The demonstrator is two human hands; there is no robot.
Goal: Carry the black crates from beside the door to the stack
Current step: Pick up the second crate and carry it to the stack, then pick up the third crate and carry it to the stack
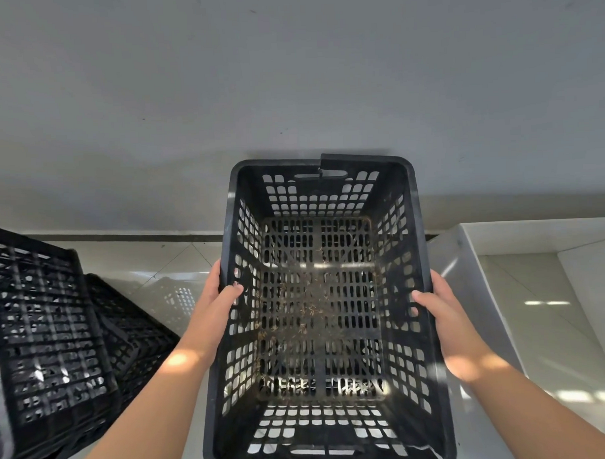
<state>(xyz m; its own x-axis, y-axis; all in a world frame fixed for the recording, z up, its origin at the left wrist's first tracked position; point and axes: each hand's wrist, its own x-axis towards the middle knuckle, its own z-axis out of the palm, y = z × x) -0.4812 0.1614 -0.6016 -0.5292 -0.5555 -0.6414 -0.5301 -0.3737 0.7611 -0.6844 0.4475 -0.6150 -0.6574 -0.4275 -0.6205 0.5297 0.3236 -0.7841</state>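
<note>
A black perforated plastic crate fills the middle of the head view, seen from above with its open top facing me. Dry plant bits lie on its slotted floor, and its far rim is cracked. My left hand grips the crate's left long rim, fingers curled inside. My right hand grips the right long rim the same way. To the left stand other black crates, one tilted over another.
A grey-white wall rises straight ahead, meeting the glossy tiled floor at a dark baseboard. A white slanted panel or ledge sits close on the right of the held crate.
</note>
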